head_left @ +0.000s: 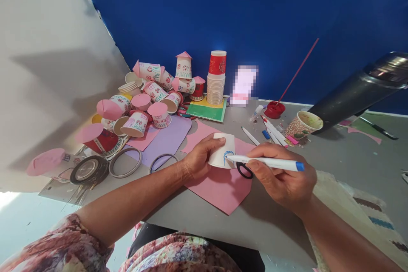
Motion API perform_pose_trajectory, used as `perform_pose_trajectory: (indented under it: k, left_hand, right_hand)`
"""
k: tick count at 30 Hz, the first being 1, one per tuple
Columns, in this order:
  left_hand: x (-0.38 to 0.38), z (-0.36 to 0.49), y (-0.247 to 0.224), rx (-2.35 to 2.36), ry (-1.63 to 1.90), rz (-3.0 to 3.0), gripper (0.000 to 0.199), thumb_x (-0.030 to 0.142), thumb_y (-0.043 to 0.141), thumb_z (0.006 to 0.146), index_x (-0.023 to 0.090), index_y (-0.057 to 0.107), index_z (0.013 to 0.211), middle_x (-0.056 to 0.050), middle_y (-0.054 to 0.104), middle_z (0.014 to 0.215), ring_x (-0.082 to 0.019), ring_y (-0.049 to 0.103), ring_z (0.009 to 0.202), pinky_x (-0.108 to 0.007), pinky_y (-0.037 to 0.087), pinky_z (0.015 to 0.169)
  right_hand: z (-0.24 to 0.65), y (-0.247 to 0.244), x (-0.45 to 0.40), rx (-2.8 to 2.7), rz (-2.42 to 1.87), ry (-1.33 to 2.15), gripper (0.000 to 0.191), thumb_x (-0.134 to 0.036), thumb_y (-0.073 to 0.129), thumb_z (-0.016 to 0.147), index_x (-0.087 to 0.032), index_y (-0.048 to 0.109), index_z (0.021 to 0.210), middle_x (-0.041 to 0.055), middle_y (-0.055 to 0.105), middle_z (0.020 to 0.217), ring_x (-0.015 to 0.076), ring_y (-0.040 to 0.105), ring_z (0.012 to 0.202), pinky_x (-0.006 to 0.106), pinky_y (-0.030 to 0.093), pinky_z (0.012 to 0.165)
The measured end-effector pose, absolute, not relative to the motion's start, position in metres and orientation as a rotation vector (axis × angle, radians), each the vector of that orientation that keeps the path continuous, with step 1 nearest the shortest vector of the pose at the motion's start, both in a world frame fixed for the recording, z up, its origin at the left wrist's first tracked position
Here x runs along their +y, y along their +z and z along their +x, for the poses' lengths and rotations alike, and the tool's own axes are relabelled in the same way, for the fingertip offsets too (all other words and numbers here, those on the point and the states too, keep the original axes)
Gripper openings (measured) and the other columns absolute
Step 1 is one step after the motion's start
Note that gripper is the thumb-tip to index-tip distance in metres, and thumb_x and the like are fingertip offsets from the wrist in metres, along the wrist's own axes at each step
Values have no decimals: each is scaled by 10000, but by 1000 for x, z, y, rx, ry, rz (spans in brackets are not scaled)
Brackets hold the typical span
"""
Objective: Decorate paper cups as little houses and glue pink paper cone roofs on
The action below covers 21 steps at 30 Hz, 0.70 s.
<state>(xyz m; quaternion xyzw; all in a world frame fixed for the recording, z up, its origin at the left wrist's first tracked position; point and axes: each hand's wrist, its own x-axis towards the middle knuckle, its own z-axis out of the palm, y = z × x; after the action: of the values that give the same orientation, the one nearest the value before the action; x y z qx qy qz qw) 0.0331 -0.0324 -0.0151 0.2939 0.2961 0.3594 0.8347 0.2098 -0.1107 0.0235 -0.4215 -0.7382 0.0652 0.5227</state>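
Observation:
In my left hand (202, 157) is a white paper cup (218, 153), held upside down and tilted, with the thumb across its side. Blue lines forming a rounded shape show on the cup's wall. My right hand (283, 176) grips a white marker with a blue end (274, 162), its tip at the blue drawing. Under the cup lies a cut sheet of pink paper (223, 195). A black scissors handle (245, 171) sticks out just beside the cup, the rest of it hidden.
Decorated cups with pink paper tops (156, 91) are heaped at the back left. Tape rolls (126, 162) lie nearer. A cup stack (216, 83) stands at the back. Several markers (276, 131), a patterned cup (302, 126) and a black cylinder (347, 89) are at the right.

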Motion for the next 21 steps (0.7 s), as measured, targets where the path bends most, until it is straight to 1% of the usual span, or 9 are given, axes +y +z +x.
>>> perform_pose_trajectory:
  k: [3, 10, 14, 17, 21]
  left_hand:
    - [-33, 33, -14, 650, 773, 635, 312, 306, 838, 711, 140, 666, 913, -43, 699, 771, -185, 654, 674, -294, 518, 635]
    - [-35, 34, -11, 661, 779, 654, 322, 311, 838, 693, 153, 650, 902, -27, 675, 733, -157, 616, 620, -264, 494, 573]
    - [-35, 34, -12, 667, 778, 645, 336, 307, 841, 695, 152, 651, 925, -34, 682, 757, -163, 622, 635, -271, 493, 606]
    - [-34, 34, -13, 670, 776, 642, 327, 297, 838, 705, 150, 656, 934, -49, 695, 795, -179, 641, 678, -278, 484, 637]
    - [-34, 33, -13, 667, 774, 671, 314, 314, 829, 708, 149, 658, 914, -53, 692, 793, -181, 636, 682, -278, 480, 637]
  right_hand:
    - [209, 24, -110, -1783, -1033, 172, 55, -202, 650, 903, -214, 700, 884, -13, 731, 645, 130, 628, 468, 238, 478, 441]
    - [210, 22, -110, -1817, -1012, 161, 53, -194, 654, 906, -209, 704, 900, 1, 745, 696, 138, 666, 527, 241, 509, 491]
    - [210, 23, -109, -1854, -972, 142, 58, -197, 651, 913, -214, 695, 879, 9, 753, 700, 146, 673, 536, 254, 519, 508]
    - [209, 24, -109, -1870, -944, 125, 77, -191, 648, 909, -218, 695, 853, 12, 758, 703, 145, 670, 537, 251, 503, 488]
    - [209, 25, -109, -1858, -969, 141, 84, -197, 644, 911, -221, 705, 859, 16, 765, 713, 150, 688, 551, 243, 496, 467]
